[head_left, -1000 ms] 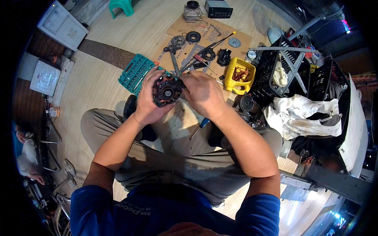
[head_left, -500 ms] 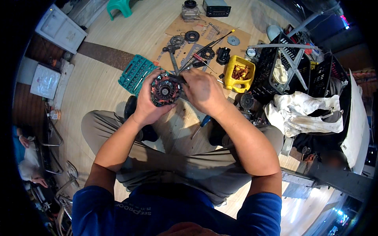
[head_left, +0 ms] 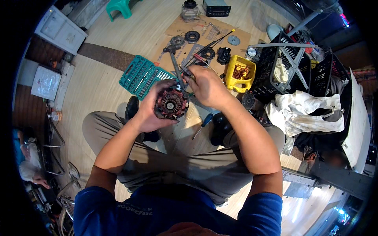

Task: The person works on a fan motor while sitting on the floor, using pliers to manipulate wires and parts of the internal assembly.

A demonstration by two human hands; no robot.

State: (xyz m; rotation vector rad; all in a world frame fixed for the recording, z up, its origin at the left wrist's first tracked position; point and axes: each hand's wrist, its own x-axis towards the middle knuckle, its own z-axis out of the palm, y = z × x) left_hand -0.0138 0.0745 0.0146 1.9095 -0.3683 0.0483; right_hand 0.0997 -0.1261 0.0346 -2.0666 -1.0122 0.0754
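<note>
I see the left hand point(head_left: 151, 114) cupped around a round, rust-red motor rotor point(head_left: 171, 104), its end face turned up toward the camera, probably so the hub can be reached from above. The rotor sits at the centre of view, above the lap, between the two hands. The right hand point(head_left: 206, 85), at about 1 o'clock from the rotor, has its grip closed on a slim metal tool point(head_left: 178, 74) whose tip meets the rotor's upper edge; I cannot tell exactly what tool it is. At 11 o'clock lies one teal socket set point(head_left: 142, 75), open on the wooden floor point(head_left: 98, 86). At 2 o'clock stands one yellow container point(head_left: 240, 72) of small parts. One blue-handled screwdriver point(head_left: 201, 126) lies at 5 o'clock.
</note>
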